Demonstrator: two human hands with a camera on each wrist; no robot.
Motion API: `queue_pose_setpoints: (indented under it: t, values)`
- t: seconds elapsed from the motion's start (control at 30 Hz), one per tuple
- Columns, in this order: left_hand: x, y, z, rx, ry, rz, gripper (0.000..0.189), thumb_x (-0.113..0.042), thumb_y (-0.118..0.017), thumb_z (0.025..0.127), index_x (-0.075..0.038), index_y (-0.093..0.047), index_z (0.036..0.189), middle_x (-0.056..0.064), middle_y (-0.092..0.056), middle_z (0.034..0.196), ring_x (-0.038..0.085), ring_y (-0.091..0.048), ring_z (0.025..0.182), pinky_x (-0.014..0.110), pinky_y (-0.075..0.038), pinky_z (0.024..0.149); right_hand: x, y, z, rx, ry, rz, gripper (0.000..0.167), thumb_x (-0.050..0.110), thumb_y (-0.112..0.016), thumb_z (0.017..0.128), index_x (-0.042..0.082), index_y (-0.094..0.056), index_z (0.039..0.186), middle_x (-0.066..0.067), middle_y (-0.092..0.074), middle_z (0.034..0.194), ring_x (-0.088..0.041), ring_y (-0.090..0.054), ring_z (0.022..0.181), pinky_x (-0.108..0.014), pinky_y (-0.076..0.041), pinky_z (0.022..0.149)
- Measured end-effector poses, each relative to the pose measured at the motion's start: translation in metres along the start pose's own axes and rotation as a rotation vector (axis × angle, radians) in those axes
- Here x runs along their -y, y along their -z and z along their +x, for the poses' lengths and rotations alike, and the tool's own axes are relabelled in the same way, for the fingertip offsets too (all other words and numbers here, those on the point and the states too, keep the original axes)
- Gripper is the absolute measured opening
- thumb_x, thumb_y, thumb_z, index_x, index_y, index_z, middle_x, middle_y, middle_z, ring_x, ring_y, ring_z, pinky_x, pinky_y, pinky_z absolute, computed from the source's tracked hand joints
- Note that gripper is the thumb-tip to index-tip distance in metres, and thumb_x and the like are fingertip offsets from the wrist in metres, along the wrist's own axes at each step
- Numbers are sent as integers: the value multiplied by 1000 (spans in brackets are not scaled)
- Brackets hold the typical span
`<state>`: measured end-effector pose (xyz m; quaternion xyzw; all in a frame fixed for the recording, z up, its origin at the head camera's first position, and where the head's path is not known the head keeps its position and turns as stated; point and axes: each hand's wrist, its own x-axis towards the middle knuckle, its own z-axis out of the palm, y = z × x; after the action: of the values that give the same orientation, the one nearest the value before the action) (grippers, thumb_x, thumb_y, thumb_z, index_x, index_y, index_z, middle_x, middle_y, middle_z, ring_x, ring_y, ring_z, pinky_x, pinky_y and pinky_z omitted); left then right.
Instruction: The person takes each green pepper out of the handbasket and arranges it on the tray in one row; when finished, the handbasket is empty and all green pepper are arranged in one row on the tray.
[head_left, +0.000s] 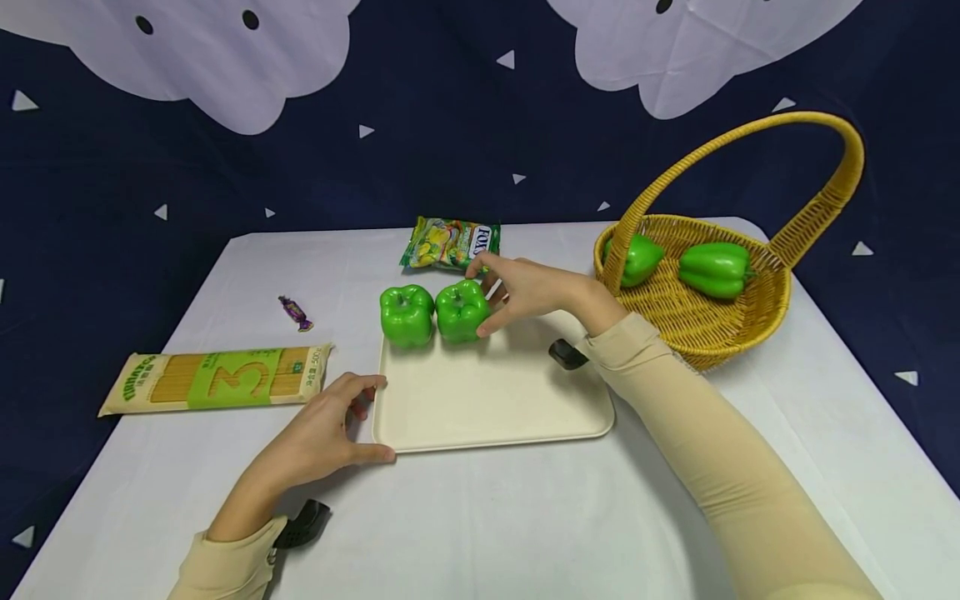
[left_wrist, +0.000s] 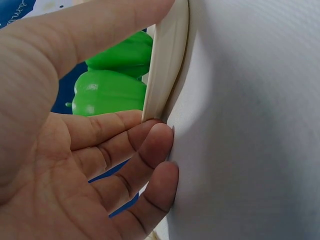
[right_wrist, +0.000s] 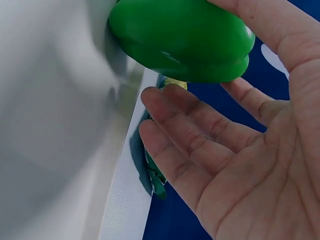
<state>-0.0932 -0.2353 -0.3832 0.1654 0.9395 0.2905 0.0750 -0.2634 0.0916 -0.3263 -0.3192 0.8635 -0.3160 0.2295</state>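
Two green bell peppers, a left one and a right one, stand side by side at the far left of a cream tray. My right hand pinches the right pepper between thumb and index finger; its other fingers extend below the pepper in the right wrist view. At the tray's near left corner is my left hand. Its thumb touches the front rim and its index finger the left rim, the fingers fairly straight. In the left wrist view, the tray's edge meets these fingers.
A yellow wicker basket with a tall handle holds two more green peppers at the right. Behind the tray lies a green candy bag. A purple wrapped candy and a pack of noodles lie left.
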Motion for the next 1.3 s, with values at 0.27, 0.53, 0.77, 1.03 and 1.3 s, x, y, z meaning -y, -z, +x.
queue_pose_setpoints:
  t: [0.27,0.53,0.77,1.03,1.3]
  values:
    - [-1,0,0,1,2,6,95,-37,-103,68,-2,-60,145,4,-64,110,17,-57,97,28,-49,78,3,0,-2,3,19,-27,82,29,-94,84,17,-46,149,-15,-67,135,-30,-72,122,-48,-53,112]
    - [-1,0,-1,-2,-5,-1,94,-36,-104,68,-2,-60,144,4,-63,109,16,-57,96,27,-49,77,3,-2,-2,-12,11,-35,79,31,-94,84,14,-45,143,-15,-69,132,-28,-72,120,-48,-53,110]
    - [-1,-1,-1,-9,-16,0,94,-38,-104,68,-2,-60,144,3,-63,108,15,-56,96,28,-49,78,4,-2,-3,-20,7,-44,81,32,-95,83,14,-44,144,-15,-70,131,-29,-72,121,-48,-53,109]
    - [0,-1,0,-10,-14,12,95,-38,-104,68,-2,-60,144,3,-63,108,16,-56,95,28,-48,76,5,1,-7,-14,-17,-62,90,37,-94,84,16,-40,152,-15,-68,135,-31,-70,126,-50,-51,113]
    - [0,-1,1,-4,-8,22,95,-38,-104,68,-2,-60,145,4,-63,109,16,-57,96,29,-49,78,8,12,-29,-22,-22,-127,90,38,-89,89,19,-36,159,-21,-61,146,-36,-63,136,-55,-47,116]
